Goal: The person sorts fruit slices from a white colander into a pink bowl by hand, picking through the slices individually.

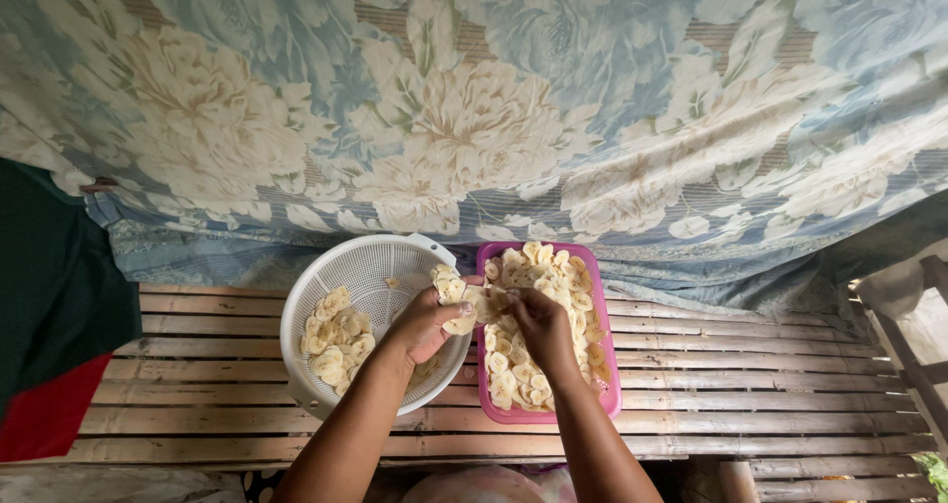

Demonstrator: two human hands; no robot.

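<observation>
- Slices [533, 310] of pale yellow fruit, thin and round, fill the pink rectangular tray [604, 365] nearly to its rim; judging by that heap, most of the work lies ahead.
- White round colander [326, 271] sits just left of the tray, touching it or nearly so; both rest on the slatted bamboo bench [750, 394].
- Sorted slices [336, 340] in the colander form a small pile on its left side, with much of the perforated bottom bare, so only a minor share appears to have been moved across.
- Left hand [427, 325] hangs over the colander's right rim, its grip closed on a fanned clump of slices [456, 301] stuck together.
- Right hand [538, 325] is over the left part of the tray, fingers pinched together on the far end of the same clump; it looks as if the two hands are pulling pieces apart where the two vessels meet.
- One loose slice [393, 282] lies alone near the colander's upper middle.
- Floral cloth [474, 108] in blue and cream hangs behind the bench; a dark green and red fabric [49, 315] shows at the left edge.
- Whether the clump in hand is bound for the colander I cannot tell for certain.
</observation>
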